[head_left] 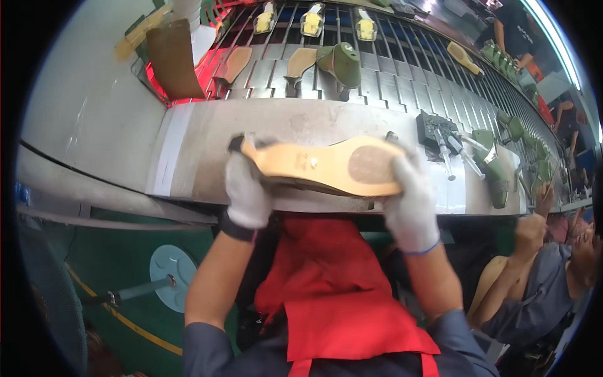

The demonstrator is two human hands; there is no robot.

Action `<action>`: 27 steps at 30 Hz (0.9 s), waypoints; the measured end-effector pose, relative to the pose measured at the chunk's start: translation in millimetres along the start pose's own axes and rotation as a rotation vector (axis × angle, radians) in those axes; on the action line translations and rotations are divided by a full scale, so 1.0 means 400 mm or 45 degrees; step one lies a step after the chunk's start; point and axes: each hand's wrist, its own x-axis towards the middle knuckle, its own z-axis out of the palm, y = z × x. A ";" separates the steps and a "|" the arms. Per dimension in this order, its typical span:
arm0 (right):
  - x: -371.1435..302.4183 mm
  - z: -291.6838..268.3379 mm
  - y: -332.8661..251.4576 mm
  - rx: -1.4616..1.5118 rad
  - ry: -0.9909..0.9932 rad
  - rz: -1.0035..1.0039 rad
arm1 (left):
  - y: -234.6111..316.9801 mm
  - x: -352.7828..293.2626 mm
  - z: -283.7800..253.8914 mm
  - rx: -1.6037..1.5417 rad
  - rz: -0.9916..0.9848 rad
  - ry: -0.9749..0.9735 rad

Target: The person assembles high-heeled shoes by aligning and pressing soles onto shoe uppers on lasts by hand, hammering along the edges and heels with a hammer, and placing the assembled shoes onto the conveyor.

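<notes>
Shoe sole point(326, 164), tan and lightly blurred, spans two white-gloved hands at centre, over the pale workbench's point(207, 138) near edge. The left hand point(247, 196), at nine o'clock, curls partway round the narrow end, fingertips hidden; the right hand point(412, 202), at three, pinches the broad end, thumb on top. Gloves sliding on the smooth-looking face could send it tumbling toward six o'clock, onto the red apron point(336, 270); a wide swing toward three could knock the syringes point(445, 156) beside the dark block point(428, 125).
</notes>
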 end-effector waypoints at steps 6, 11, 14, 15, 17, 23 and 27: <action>-0.074 -0.041 0.146 -0.746 -0.360 0.035 | 0.100 0.150 0.025 0.432 0.120 -0.281; 0.010 0.121 0.000 -1.137 -0.538 -0.486 | 0.110 0.104 0.086 0.709 0.244 -0.612; 0.117 0.179 -0.016 -1.175 -0.758 -0.684 | 0.102 0.107 0.087 0.501 0.209 -0.614; 0.137 0.193 -0.007 -1.257 -0.907 -0.978 | 0.100 0.102 0.081 0.502 0.202 -0.606; 0.092 0.201 -0.020 -1.365 -0.848 -1.238 | 0.104 0.093 0.066 0.525 0.266 -0.576; 0.058 0.186 0.052 -1.455 -0.761 -1.531 | 0.109 0.062 0.037 0.598 0.165 -0.457; 0.070 0.193 0.091 -1.468 -0.808 -1.511 | 0.109 0.070 0.015 0.672 0.289 -0.504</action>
